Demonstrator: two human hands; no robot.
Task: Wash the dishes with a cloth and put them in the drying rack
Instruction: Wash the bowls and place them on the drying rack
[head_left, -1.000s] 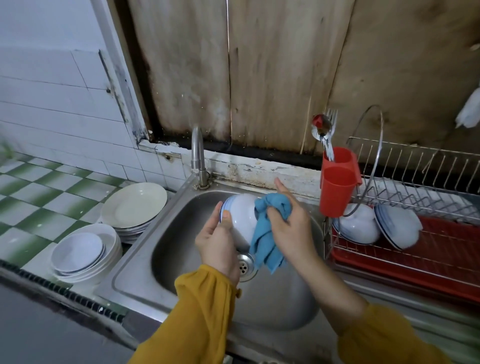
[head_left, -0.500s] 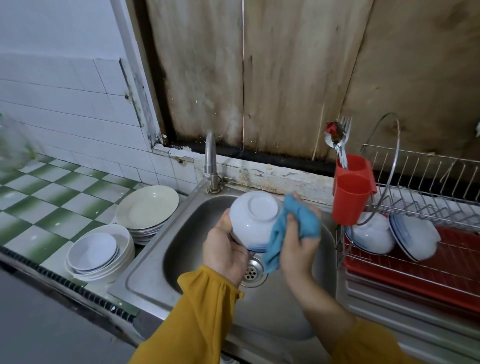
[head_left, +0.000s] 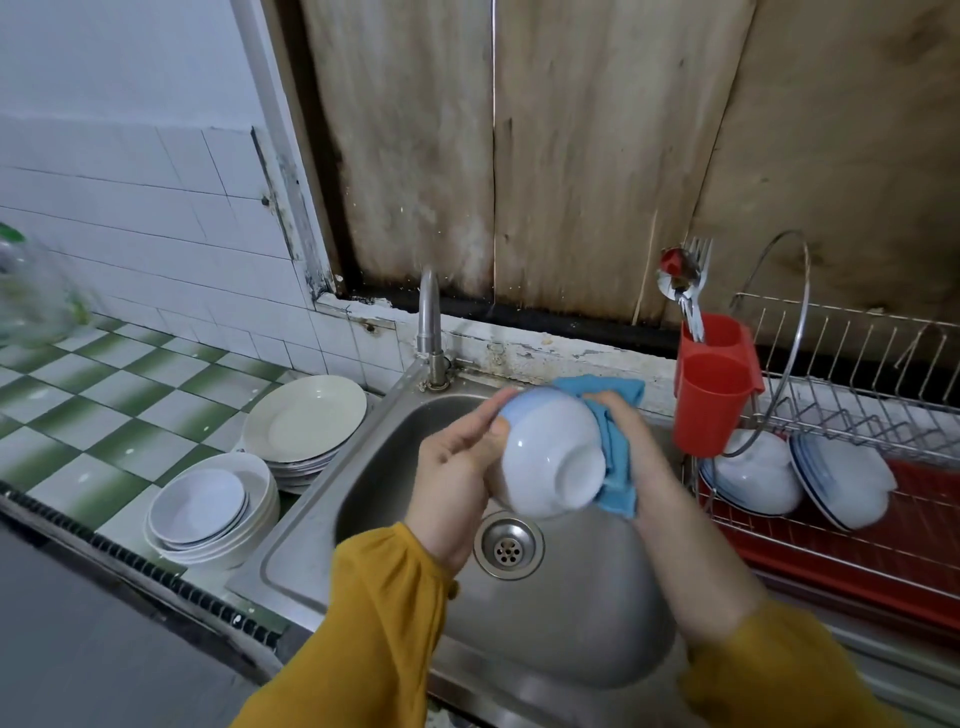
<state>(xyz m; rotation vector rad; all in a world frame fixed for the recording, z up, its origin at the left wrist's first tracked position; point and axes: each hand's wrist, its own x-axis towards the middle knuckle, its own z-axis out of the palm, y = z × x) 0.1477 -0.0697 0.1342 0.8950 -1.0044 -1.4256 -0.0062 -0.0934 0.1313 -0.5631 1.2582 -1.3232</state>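
One white, blue-rimmed ceramic bowl (head_left: 545, 452) is tipping foot-forward above the stainless-steel sink (head_left: 571, 623), the left hand (head_left: 457, 467) pinching its rim and the right hand (head_left: 621, 415) curling its fingers round a blue cloth (head_left: 615, 473) now sliding behind it, the wipe seemingly nearing its end and the wire drying rack (head_left: 857, 415) waiting.

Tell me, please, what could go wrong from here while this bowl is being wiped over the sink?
The left hand pinches the bowl only at its rim, tilted above the sink, while the right hand presses the cloth against it; it might slip and chip on the steel. The rack already holds two leaning bowls beside the red cup, so setting this one in could knock them.
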